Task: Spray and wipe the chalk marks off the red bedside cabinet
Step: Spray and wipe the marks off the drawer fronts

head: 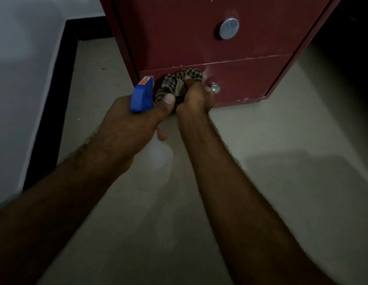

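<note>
Wiping low on the cabinet, I grip the cloth in my right hand against the bottom drawer; firm overlapping strokes should clean it. My left hand grips the sprayer.

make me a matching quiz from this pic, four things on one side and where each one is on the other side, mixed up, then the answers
1 spray bottle
2 cloth
3 big knob
4 small knob

a on the upper drawer
b bunched in the right hand against the lower drawer
c held in the left hand
d on the lower drawer, beside the right hand

Pairs: 1-c, 2-b, 3-a, 4-d
</note>
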A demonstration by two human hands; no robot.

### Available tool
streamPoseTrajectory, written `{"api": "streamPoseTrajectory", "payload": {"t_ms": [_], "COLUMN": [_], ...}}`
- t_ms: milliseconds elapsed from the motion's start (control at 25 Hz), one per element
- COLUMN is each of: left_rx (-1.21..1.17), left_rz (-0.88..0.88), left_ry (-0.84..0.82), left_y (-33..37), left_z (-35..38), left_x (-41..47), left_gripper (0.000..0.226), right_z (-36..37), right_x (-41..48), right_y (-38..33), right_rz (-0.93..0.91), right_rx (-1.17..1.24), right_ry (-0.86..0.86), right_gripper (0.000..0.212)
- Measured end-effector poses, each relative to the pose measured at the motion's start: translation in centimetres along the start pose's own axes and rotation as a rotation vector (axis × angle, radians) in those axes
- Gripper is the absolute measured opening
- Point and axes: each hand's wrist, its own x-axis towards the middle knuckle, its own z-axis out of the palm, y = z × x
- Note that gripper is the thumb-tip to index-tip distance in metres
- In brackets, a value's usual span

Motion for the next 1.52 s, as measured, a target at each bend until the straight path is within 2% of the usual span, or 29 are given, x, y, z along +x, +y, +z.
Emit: {"api": "streamPoseTrajectory", "payload": {"t_ms": [200,440,640,840,1040,1280,1520], "left_rx": [-0.021,-0.035,-0.027,-0.012,0.007,0.031,0.026], "left_rz": [-0.012,0.011,0.013,0.009,0.008,0.044,0.041], "left_ry": [-0.021,-0.024,-0.013,-0.016,-0.035,-0.011,-0.025], "left_y": [0.1,0.2,0.2,0.1,0.5,0.9,0.9], "left_z": [-0.8,-0.8,0.1,0.4,1.1,2.0,1.9], "left_x": [-0.4,-0.6,-0.3,0.1,-0.1,-0.1,-0.3], "left_gripper": [0.027,0.021,0.027,0.038,0.041,0.045,0.052], "right_z": [1.6,2.1,1.1,-0.5,-2.4,-4.2,-2.5], "right_x": [-1.9,-2.8,-1.6,0.5,1.7,4.1,1.4], "right_y": [0.3,0.9,-0.8,-3.8,-7.0,-10.4,-8.8], "right_rz": [-0.207,-0.16,-0.157,-0.153,-0.203,-0.233,-0.194], "right_rx": [-0.193,-0.223,-0.175,-0.027,-0.002,0.1,0.067], "right_ry": [-0.062,-0.162,-0.169,-0.145,-0.06,0.055,-0.065], "right_gripper": [0.049,0.057,0.072,0.061,0.055,0.061,0.052]}}
